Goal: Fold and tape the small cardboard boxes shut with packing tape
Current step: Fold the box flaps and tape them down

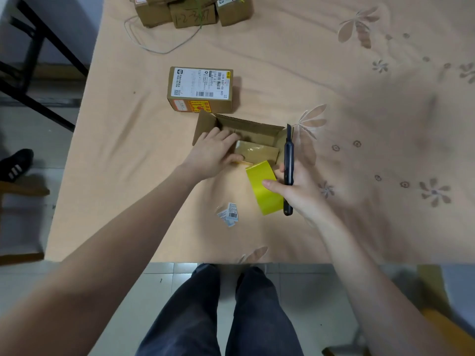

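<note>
Two hands worked at an open cardboard box [246, 129] on the cloth-covered tabletop [128, 155]. The left hand [213, 155] pressed on the box's near-left corner, fingers fairly straight over a flap and thumb against its near edge. The right hand [295, 186] gripped a yellow tape roll [262, 186] together with a dark utility knife [288, 163], just beside the box's near-right side. A labelled closed box [200, 89] stood just behind, and more boxes [192, 11] sat at the far edge.

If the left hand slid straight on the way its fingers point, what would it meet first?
Probably the open box's far wall: the left hand already rests on that box, fingers aimed into it. Depth is unclear from this view.
</note>
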The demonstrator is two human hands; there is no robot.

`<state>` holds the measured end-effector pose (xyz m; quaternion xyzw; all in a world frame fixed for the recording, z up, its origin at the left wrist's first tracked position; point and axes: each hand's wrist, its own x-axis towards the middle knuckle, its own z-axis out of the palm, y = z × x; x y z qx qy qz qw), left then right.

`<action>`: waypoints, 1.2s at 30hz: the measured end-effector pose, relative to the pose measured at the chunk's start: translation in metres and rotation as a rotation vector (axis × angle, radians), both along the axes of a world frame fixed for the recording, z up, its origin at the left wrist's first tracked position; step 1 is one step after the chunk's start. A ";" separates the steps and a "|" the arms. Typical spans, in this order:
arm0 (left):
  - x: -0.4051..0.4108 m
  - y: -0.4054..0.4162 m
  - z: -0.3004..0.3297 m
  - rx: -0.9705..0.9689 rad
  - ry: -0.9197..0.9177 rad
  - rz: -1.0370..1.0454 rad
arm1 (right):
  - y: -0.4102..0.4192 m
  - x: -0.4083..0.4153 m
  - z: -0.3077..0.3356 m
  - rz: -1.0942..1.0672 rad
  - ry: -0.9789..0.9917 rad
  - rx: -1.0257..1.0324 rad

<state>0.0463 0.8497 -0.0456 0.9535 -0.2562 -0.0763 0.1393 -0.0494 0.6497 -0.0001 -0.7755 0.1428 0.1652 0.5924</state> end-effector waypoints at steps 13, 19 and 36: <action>-0.002 -0.002 0.001 0.041 0.082 -0.045 | -0.017 0.000 0.011 -0.032 0.005 0.038; -0.008 -0.004 0.004 -0.014 0.074 0.040 | -0.036 -0.006 0.020 -0.181 -0.034 0.021; -0.021 -0.017 0.030 -0.308 0.184 0.293 | -0.064 0.017 0.015 -0.118 -0.146 -0.545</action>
